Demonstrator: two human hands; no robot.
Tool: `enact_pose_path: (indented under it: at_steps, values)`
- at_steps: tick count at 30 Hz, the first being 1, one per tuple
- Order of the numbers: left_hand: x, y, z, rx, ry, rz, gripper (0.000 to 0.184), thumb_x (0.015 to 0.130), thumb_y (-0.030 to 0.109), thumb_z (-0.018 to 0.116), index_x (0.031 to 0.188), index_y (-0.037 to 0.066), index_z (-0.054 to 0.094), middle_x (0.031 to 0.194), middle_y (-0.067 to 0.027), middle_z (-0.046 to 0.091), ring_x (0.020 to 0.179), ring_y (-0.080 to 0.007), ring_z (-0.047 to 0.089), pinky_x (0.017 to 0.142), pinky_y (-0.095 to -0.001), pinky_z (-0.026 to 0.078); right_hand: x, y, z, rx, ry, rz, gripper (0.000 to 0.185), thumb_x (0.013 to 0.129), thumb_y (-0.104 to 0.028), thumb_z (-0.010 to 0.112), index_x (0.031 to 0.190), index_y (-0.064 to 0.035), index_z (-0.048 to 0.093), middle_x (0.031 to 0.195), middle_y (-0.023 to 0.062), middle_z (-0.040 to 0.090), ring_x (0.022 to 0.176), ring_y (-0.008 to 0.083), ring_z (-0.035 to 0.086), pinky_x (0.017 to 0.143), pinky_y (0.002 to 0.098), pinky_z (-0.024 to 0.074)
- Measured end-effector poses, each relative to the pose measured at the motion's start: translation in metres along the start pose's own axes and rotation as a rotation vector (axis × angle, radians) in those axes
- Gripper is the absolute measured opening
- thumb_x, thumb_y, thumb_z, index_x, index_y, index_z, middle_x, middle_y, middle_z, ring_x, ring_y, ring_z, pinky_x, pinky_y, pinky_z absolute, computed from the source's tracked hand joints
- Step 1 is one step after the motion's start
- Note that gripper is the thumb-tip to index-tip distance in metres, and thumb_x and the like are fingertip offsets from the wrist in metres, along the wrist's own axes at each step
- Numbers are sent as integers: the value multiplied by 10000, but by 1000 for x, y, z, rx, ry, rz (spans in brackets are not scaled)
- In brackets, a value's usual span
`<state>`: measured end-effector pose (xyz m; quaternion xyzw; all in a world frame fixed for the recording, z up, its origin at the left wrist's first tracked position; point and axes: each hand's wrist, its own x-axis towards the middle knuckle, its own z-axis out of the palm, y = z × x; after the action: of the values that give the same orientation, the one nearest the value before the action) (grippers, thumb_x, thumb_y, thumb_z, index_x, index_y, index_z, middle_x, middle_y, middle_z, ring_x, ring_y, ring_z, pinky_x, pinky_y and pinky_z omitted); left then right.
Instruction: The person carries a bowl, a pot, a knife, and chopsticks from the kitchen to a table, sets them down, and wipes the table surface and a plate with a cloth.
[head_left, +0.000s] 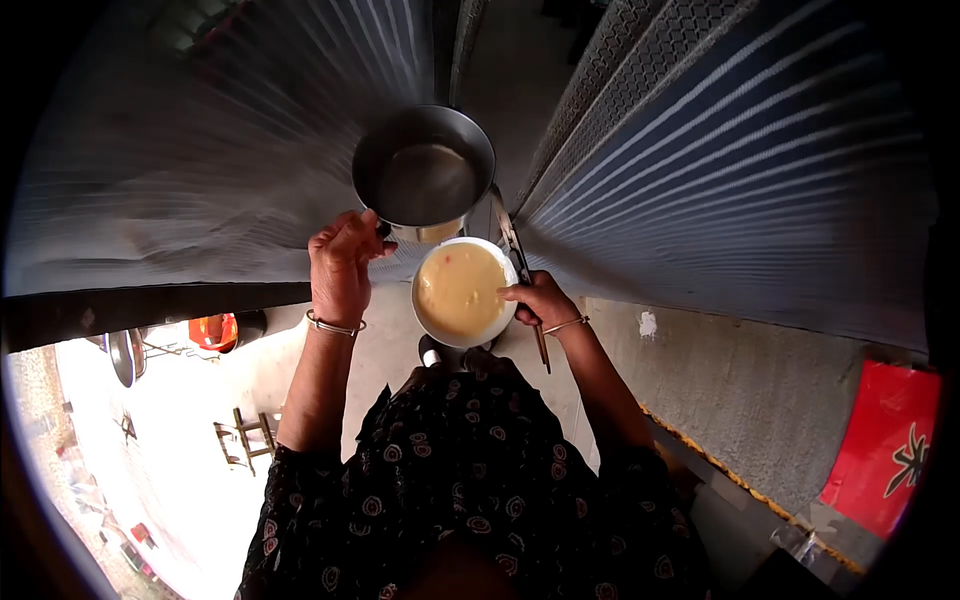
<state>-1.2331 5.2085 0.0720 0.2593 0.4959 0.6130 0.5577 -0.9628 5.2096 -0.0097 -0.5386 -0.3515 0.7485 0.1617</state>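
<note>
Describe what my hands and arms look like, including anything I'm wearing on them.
Your left hand and right hand are ungloved. Each wrist has a thin metal bangle. Your black sleeves have a pale and reddish ringed print, leaving the forearms bare.

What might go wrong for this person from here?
The right hand grips both the bowl and a long thin utensil, so either might slip. The pale yellow mixture reaches near the bowl's rim and could spill with a tilt. The pan at the left hand could snag the nearby curtain.
</note>
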Motion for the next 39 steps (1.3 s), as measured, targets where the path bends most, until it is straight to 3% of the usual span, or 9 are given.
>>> enact_pose_path:
  at_steps: [7, 10, 19, 24, 26, 27, 30, 35, 39]
  values:
    - [28, 2, 10, -116, 148, 52, 342, 836, 168, 580, 535, 69, 452, 535, -4, 407, 489, -92, 399, 560, -281, 469, 31, -32, -18, 111, -16, 24, 154, 735, -133, 653, 764, -29, 543, 546, 1, 467, 354, 64, 364, 304, 212, 227]
    - [44, 0, 1, -116, 131, 81, 282, 858, 161, 522, 596, 56, 518, 570, -20, 464, 538, -121, 460, 588, -340, 491, 41, -50, -21, 141, 21, -34, 150, 731, -118, 654, 765, -21, 544, 541, 9, 472, 349, 69, 363, 303, 211, 228]
    - [106, 10, 1, -145, 179, 86, 315, 878, 162, 493, 579, 96, 420, 528, 10, 313, 503, -110, 363, 544, -316, 423, 90, -84, -36, 311, 166, -151, 168, 719, -123, 664, 761, -8, 548, 587, 21, 479, 349, 83, 337, 331, 224, 233]
    - [150, 16, 3, -175, 187, 83, 276, 866, 144, 515, 615, 127, 404, 547, 33, 337, 481, -86, 371, 541, -284, 437, 107, -109, -68, 383, 271, -216, 213, 747, -150, 663, 679, -21, 508, 423, 4, 365, 303, 112, 347, 335, 264, 235]
    - [154, 21, -1, -138, 191, 141, 300, 868, 166, 533, 605, 122, 396, 546, 33, 336, 478, -84, 356, 535, -279, 427, 112, -110, -77, 397, 298, -306, 216, 766, -156, 638, 780, -18, 474, 437, 8, 380, 297, 117, 351, 322, 270, 235]
    - [161, 24, -3, -133, 178, 159, 308, 869, 171, 536, 600, 120, 396, 547, 32, 337, 478, -84, 352, 533, -278, 425, 114, -118, -80, 362, 393, -309, 214, 781, -211, 631, 700, -73, 489, 398, -1, 353, 311, 109, 328, 349, 254, 242]
    - [158, 29, 17, -152, 153, 199, 330, 872, 182, 544, 587, 114, 394, 548, 29, 337, 481, -83, 343, 528, -278, 418, 93, -132, -107, 487, 448, -381, 190, 760, -112, 630, 842, -19, 486, 507, 15, 429, 333, 110, 384, 323, 247, 263]
    - [178, 58, 45, -117, 372, 218, 342, 878, 182, 539, 579, 102, 393, 546, 23, 338, 493, -83, 355, 524, -281, 417, 127, -148, -134, 686, 475, -472, 153, 756, -74, 628, 833, -29, 503, 571, 36, 472, 372, 118, 417, 326, 248, 279]
    - [214, 54, 52, -74, 379, 272, 305, 870, 200, 543, 608, 111, 414, 547, 27, 342, 505, -77, 376, 532, -278, 425, 148, -188, -163, 704, 502, -515, 139, 766, -89, 623, 823, -26, 513, 572, 35, 481, 382, 120, 429, 328, 251, 293]
